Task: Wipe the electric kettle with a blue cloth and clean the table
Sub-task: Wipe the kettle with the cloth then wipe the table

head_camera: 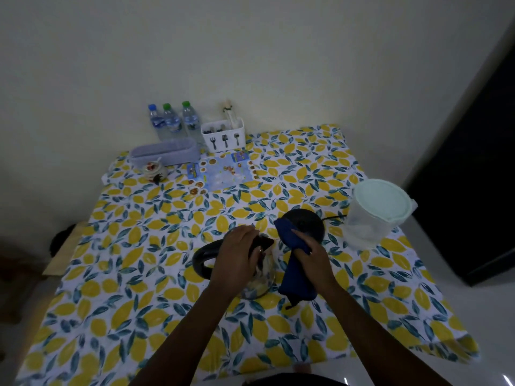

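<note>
Both hands at the kettle (259, 277) on the table (139, 302).
The left hand (237, 253) presses on the kettle top, fingers closed over it; the right hand (312, 259) is clamped on the cloth (292, 274), just beside the kettle.

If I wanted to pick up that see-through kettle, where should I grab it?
Probably by the black loop handle on the kettle. It sticks out to the left, away from the glass body, and is open, so fingers can wrap through it. Come from the left side. The left hand rests on the lid now, and the right hand holds the blue cloth on the other side.
</note>
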Demonstrator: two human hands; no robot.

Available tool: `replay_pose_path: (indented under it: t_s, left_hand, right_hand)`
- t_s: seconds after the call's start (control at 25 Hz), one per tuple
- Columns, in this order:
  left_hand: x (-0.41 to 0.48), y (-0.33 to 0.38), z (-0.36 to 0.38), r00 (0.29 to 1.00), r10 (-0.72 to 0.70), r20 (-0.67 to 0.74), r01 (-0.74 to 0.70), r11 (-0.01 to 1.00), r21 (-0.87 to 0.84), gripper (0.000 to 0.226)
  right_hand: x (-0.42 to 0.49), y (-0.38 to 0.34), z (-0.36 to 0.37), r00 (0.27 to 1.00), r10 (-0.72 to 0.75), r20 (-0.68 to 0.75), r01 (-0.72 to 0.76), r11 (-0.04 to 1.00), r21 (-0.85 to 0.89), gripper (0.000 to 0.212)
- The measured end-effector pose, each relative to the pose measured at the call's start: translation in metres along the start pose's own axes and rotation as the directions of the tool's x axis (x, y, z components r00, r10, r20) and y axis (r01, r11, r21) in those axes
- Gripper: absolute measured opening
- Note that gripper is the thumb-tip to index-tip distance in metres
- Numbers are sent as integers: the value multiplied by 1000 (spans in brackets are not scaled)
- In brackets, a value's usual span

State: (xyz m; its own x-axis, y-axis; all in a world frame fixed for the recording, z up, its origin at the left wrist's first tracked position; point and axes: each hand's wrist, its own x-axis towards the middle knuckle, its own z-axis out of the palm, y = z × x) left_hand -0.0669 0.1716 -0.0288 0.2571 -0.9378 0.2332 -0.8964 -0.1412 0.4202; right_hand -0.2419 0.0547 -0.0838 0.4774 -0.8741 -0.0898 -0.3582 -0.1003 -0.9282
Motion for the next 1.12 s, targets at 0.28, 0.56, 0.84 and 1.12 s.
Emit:
replay_pose_path:
  t_s: [0.28,0.56,0.84,1.12]
  left_hand:
    - [-8,-34,-16,971,-111,211,146,976,-159,68]
    - [-6,-44,-13,977,-115,181,149,970,-191,76]
    - [-1,-53,-18,985,-97,140,121,977,-176,70]
    - [3,-84,-36,937,-191,291,296,877,-379,48]
  right_hand:
    - [55,-49,33,862,271,429,-401,882,249,26]
    - [72,-46,54,810,474,345,-548,822,157,19]
    - [-17,-7,83,885,444,142,-448,722,528,31]
    - [-81,-42,124,984,138,-113,-126,986,106,93]
